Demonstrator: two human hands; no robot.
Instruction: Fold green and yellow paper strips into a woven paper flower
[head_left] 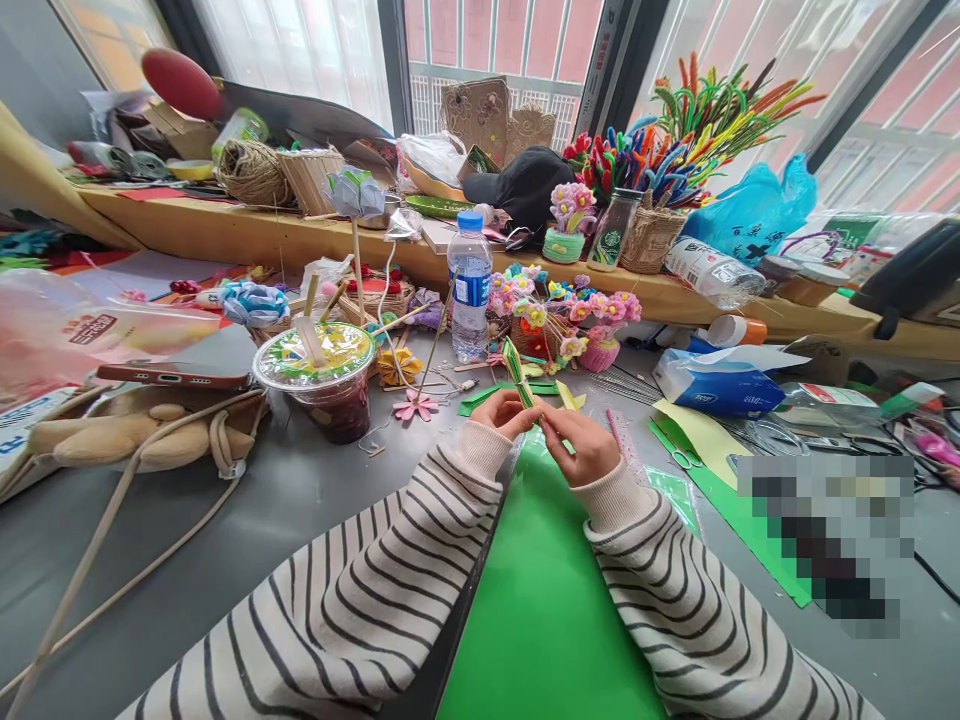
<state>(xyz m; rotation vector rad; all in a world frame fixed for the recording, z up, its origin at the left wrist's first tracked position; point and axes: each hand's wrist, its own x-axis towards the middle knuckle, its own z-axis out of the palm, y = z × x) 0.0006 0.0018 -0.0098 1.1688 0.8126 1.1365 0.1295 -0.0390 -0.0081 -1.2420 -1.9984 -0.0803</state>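
Observation:
A narrow bundle of folded green and yellow paper [516,368] stands up at a slant between my two hands. My left hand [501,412] is closed around its lower part. From the other side, my right hand [581,445] pinches its lower end, fingertips close to the left thumb. Underneath both hands lies a large glossy green sheet [551,600] on the grey table [337,560]. Just beyond the hands are green paper strips [480,400] and a small yellow piece [571,397]. The exact folds inside the fingers are hidden.
A lidded drink cup [330,410] and a water bottle [470,290] stand beyond my left hand. Small scissors [684,457] lie by a long green strip [757,540] on the right. Crocheted flowers [555,310] and a tissue pack [720,385] sit farther back.

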